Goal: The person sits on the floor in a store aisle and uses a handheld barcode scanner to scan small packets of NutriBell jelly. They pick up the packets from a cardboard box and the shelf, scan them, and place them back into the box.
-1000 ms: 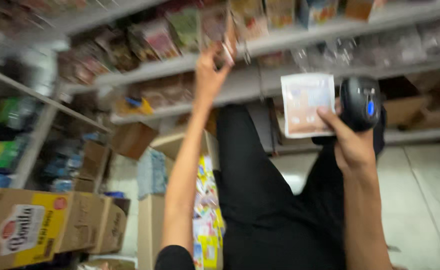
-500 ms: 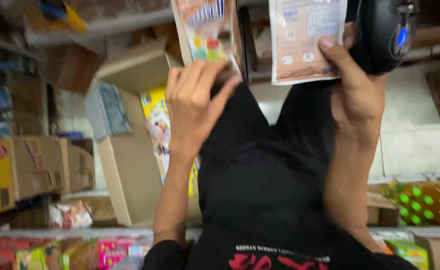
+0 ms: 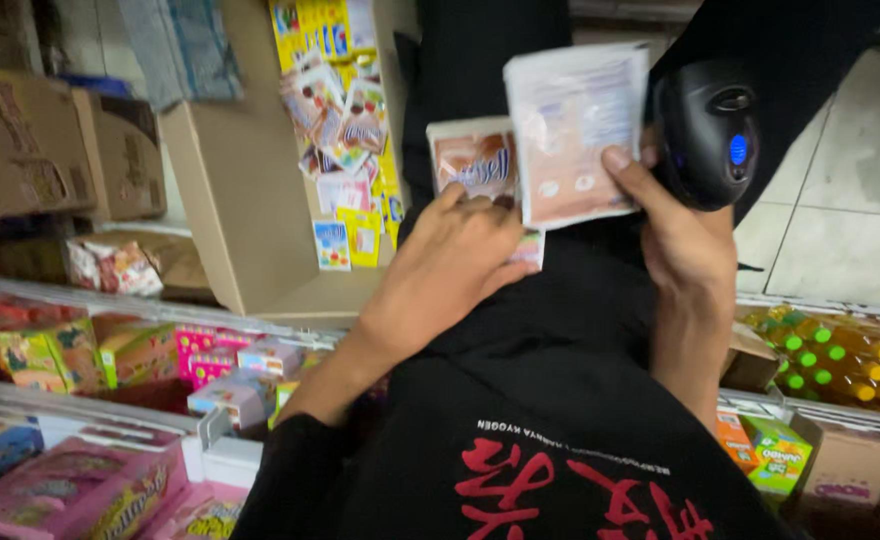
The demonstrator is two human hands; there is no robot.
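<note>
Far to the left of your hands, brown cartons [image 3: 55, 140] stand on the floor, and below them a shelf [image 3: 110, 400] carries pink and green boxes [image 3: 80, 490]. Closer in, just left of your left hand, an open cardboard box [image 3: 230, 190] holds a spill of small coloured sachets [image 3: 345, 130]. Your left hand [image 3: 455, 275] is curled shut on a brown packet [image 3: 475, 160], fingers wrapped over its lower edge, so the packet stands upright above your knuckles. Touching it on the right, and partly in front of it, is a white packet [image 3: 575, 130]; your right hand [image 3: 685, 250] grips this one with the thumb [image 3: 635, 175] pressed on its lower right corner. The same hand also holds a black scanner [image 3: 710, 130], which sits just right of the white packet with a blue light on its face. Both packets are level with each other, raised in front of your black shirt [image 3: 560, 440], whose red print shows below your wrists. To the right of your right hand lies pale floor tile [image 3: 840, 220], and lower down a row of yellow bottles [image 3: 850, 360] with green and orange caps.
</note>
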